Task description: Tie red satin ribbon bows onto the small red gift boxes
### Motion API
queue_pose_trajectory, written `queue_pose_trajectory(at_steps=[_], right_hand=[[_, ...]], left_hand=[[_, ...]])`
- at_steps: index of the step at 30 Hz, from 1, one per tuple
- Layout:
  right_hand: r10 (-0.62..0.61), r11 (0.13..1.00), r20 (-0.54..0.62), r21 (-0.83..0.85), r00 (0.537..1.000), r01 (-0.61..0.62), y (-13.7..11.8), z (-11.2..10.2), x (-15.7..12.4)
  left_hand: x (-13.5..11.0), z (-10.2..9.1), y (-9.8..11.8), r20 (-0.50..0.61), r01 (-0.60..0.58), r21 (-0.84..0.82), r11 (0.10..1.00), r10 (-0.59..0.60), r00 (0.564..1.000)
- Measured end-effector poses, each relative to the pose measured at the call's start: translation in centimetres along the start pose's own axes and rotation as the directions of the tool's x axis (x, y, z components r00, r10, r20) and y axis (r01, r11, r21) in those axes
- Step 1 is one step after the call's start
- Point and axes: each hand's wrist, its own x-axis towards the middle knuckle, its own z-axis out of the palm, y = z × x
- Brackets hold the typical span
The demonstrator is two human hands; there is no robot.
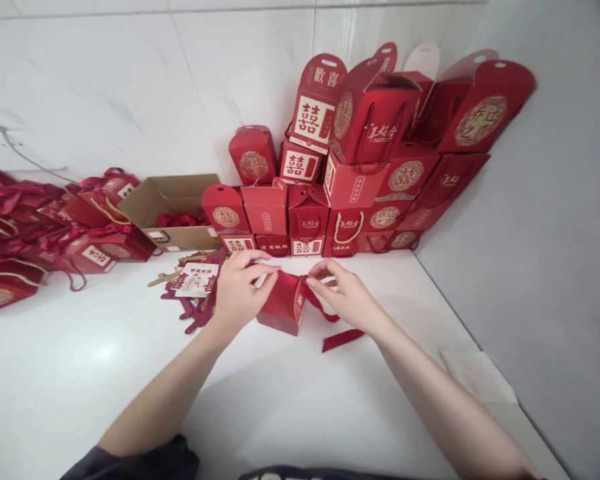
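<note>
A small red gift box (281,310) stands on the white table between my hands. Over its top runs a dark red ribbon (344,340), its loose tail lying on the table to the right. My left hand (245,283) is at the box's left upper edge, thumb and index finger pinched on the ribbon near the top. On the other side, my right hand (343,290) pinches the ribbon by the box's right upper edge. The exact grip of the fingertips is partly hidden. Left of my left hand lies a pile of dark red and gold tags with a white printed card (197,280) on it.
Stacked red gift boxes (307,127) line the wall behind my hands. An open cardboard carton (190,237) with red ribbons (183,220) inside stands at the back left, beside several ribboned red boxes (97,253). A grey wall (545,233) bounds the table on the right.
</note>
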Motion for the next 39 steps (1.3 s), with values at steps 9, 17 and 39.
queue_pose_trajectory(at_steps=[9, 17, 39], right_hand=[[-0.129, 0.951, 0.215, 0.304, 0.968, 0.060, -3.4, 1.5, 3.8], [-0.142, 0.959, 0.221, 0.273, 0.965, 0.079, -4.8, 2.5, 3.4], [-0.093, 0.995, 0.270, 0.042, 0.958, 0.085, -2.5, 4.2, 3.3]], left_hand=[[1.1, -2.9, -0.6, 0.159, 0.192, -0.133, 0.972, -0.171, 0.972], [0.7, -4.8, 0.1, 0.589, 0.415, -0.033, 0.909, -0.318, 0.743], [1.4, -6.1, 0.6, 0.688, 0.562, -0.020, 0.827, -0.397, 0.608]])
